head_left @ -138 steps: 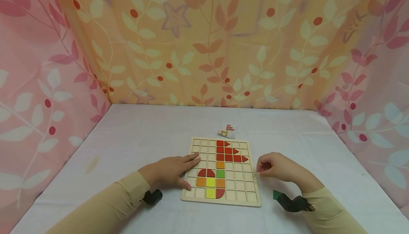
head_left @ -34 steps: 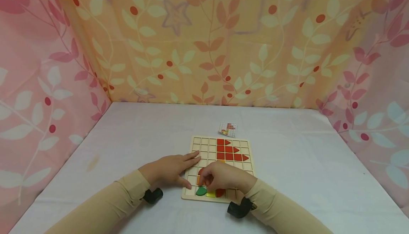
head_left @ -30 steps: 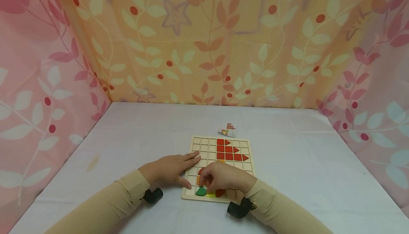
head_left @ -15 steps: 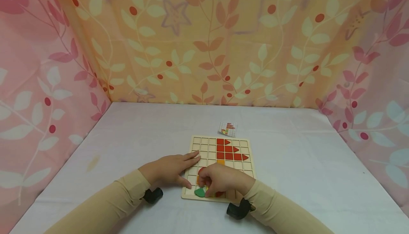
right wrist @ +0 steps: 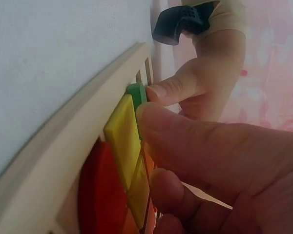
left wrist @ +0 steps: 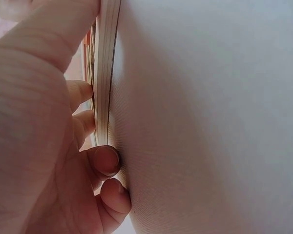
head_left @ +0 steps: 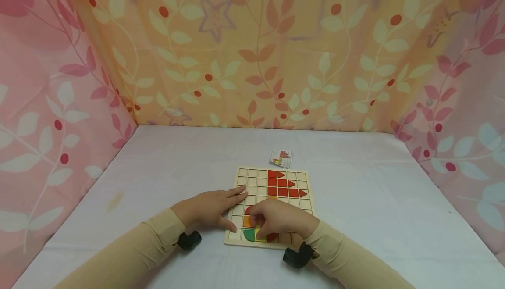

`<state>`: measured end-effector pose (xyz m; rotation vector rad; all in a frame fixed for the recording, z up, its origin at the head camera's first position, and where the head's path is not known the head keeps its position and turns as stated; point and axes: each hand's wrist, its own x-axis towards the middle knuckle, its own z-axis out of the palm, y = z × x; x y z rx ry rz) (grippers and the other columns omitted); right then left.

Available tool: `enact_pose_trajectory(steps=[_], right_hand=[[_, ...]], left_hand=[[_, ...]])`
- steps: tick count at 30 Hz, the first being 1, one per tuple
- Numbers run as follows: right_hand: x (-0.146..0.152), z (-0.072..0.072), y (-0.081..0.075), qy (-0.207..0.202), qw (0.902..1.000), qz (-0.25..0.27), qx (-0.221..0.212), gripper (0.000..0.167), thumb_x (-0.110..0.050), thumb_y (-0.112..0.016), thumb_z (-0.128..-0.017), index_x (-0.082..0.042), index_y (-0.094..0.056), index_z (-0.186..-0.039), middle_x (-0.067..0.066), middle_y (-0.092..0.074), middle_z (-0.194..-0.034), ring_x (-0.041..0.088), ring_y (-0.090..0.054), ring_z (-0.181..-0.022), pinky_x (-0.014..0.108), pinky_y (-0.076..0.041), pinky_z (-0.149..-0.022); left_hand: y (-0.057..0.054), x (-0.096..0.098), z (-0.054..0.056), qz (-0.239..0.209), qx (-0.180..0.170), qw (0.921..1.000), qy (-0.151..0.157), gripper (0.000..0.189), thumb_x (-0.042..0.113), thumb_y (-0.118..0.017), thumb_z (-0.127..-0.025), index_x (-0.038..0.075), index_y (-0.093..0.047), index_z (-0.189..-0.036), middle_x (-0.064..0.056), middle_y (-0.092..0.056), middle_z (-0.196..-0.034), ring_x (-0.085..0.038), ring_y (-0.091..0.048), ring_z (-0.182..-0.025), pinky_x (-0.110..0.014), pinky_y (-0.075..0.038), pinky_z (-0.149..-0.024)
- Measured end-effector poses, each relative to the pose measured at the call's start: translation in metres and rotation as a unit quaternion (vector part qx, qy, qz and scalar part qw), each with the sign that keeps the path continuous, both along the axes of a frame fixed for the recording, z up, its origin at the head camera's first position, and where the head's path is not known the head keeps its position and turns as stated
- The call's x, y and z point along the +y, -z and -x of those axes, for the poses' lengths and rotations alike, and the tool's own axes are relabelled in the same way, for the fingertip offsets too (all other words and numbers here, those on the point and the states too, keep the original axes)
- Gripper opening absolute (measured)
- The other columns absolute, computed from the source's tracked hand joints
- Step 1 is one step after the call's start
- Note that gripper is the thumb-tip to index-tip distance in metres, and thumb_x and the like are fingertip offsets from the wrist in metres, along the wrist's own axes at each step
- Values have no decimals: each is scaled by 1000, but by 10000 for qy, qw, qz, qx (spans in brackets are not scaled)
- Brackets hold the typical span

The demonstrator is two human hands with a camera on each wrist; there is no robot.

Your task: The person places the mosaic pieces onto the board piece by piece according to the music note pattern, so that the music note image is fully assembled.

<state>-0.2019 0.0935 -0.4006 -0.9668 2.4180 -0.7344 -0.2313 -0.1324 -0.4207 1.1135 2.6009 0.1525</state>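
Observation:
The wooden grid board (head_left: pixel 297 238) lies on the table with coloured pieces in its cells. My left hand (head_left: pixel 209 208) rests flat across its left edge, fingers spread; in the left wrist view the thumb and two fingers meet the board's side (left wrist: pixel 106 73). A green quarter-round piece (head_left: pixel 249 235) sits in the bottom row, left of a yellow square (right wrist: pixel 121 129). Over the lower cells is my right hand (head_left: pixel 278 218), its thumb tip at the green piece's edge and its index finger bent apart from the thumb. That hand hides several pieces.
Behind the board lies a small pattern card (head_left: pixel 281 158) showing a similar coloured shape. Red squares and red pointed pieces (head_left: pixel 303 193) fill the upper rows. A black wrist camera (head_left: pixel 298 256) hangs under the right wrist, another (head_left: pixel 189 240) under the left.
The green piece, earlier near my right wrist, has come onto the board. It was tilted half a second ago and now lies squarely in its cell; the right fingers have shifted slightly off it.

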Motion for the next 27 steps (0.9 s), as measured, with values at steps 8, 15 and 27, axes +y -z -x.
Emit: enact_pose_trajectory(steps=[8, 15, 27], right_hand=[[6, -2, 1, -263, 9989, 158, -367, 13, -8, -72, -77, -19, -69, -73, -12, -54, -65, 0, -48, -61, 17, -43, -56], [7, -3, 0, -303, 9987, 194, -360, 14, -7, -70, -78, -20, -71, -75, -13, -55, -65, 0, -47, -60, 17, -41, -55], [6, 3, 1, -377, 9982, 325, -328, 16, -11, -66, -83, -24, -73, -90, -12, -54, -70, 3, -48, -68, 18, -41, -59]], left_hand=[[1, 1, 0, 37, -47, 10000, -61, 97, 77, -43, -69, 29, -13, -147, 10, -4, -153, -20, -30, -133, -41, -34, -101], [0, 1, -1, 13, -21, 10000, -67, 97, 76, -44, -70, 29, -12, -147, 10, -4, -153, -20, -32, -132, -41, -35, -100], [-1, 0, 0, 21, 13, 10000, 0, 96, 76, -44, -71, 28, -12, -148, 10, -3, -153, -20, -30, -133, -41, -34, -101]])
